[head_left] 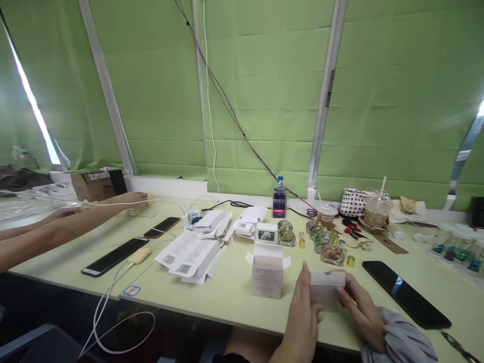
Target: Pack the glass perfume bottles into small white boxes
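A small white box [325, 291] is upright between my two hands at the table's front edge. My left hand [303, 310] presses along its left side, with the fingers pointing up and the thumb at its lower front. My right hand [361, 307] grips its right side. Just left of my hands stands an open white carton [267, 279], its side flaps spread and its lid raised, with a flower picture [267, 236] behind. Beyond my hands lie several round clear jars of dried flowers [331, 253] and a small yellow vial [351, 261].
Flattened white cartons [191, 254] are piled at centre-left. Phones [406, 292] lie to the right and left, with a power bank [139, 255] and white cables. A bottle [280, 199] and drink cups [377, 210] stand behind. Another person's arms [68, 227] reach in from the left.
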The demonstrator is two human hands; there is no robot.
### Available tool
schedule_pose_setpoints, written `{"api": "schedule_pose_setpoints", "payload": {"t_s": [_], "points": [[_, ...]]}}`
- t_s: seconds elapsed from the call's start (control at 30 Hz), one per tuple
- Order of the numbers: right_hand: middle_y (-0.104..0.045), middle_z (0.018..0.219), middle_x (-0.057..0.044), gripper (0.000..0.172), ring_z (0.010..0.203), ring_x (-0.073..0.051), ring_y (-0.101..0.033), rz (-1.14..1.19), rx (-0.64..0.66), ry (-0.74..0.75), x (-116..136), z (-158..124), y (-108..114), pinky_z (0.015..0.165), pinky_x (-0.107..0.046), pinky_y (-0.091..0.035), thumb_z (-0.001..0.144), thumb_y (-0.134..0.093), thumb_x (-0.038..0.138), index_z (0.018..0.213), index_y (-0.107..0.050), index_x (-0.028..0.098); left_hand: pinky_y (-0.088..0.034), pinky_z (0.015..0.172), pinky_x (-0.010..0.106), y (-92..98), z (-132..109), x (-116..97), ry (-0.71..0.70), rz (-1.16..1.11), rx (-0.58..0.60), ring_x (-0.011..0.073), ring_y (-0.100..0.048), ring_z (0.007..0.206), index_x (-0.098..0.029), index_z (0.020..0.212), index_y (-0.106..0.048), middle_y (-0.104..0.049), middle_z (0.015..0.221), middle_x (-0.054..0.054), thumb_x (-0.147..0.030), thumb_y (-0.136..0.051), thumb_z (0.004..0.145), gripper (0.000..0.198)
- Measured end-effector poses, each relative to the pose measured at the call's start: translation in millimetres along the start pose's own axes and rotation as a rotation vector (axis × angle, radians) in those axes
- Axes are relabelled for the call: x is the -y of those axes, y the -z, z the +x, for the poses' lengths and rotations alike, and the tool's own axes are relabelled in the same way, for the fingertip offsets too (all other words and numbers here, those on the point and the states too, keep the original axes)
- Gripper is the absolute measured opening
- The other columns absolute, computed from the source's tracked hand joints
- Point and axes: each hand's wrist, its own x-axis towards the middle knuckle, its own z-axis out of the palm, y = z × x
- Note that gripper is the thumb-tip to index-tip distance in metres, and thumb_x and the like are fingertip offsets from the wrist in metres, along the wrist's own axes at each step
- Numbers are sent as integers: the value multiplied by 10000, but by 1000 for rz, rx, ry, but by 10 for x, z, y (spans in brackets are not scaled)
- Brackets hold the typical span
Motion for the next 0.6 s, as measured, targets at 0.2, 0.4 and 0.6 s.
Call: {"api": "schedule_pose_setpoints", "payload": {"t_s": [0.2, 0.4, 0.6], "points": [[-577, 681, 4, 333, 539, -156, -471, -59, -32, 19, 60, -12, -21, 499, -247, -403, 879, -476, 501, 1019, -611, 231, -279, 1133, 360, 39, 12, -64, -149, 88, -18, 186, -314, 1376, -251, 1431, -335, -333, 1493, 86, -135, -341, 923, 520], [-566, 668, 10, 332, 535, -155, -468, -46, 2, 6, 21, -13, -12, 496, -243, -395, 886, -463, 500, 1027, -614, 240, -367, 1078, 356, 59, 87, -47, -226, 127, -129, 204, -474, 1251, -192, 1189, -584, -516, 1331, 128, -170, -370, 938, 330], [-589, 689, -10, 407, 510, -152, -478, -47, 70, -39, -100, 16, 53, 469, -251, -402, 915, -393, 526, 1043, -605, 203, -390, 1063, 355, 57, 96, -40, -234, 116, -142, 198, -497, 1227, -215, 1192, -584, -551, 1300, 104, -141, -391, 929, 335]]}}
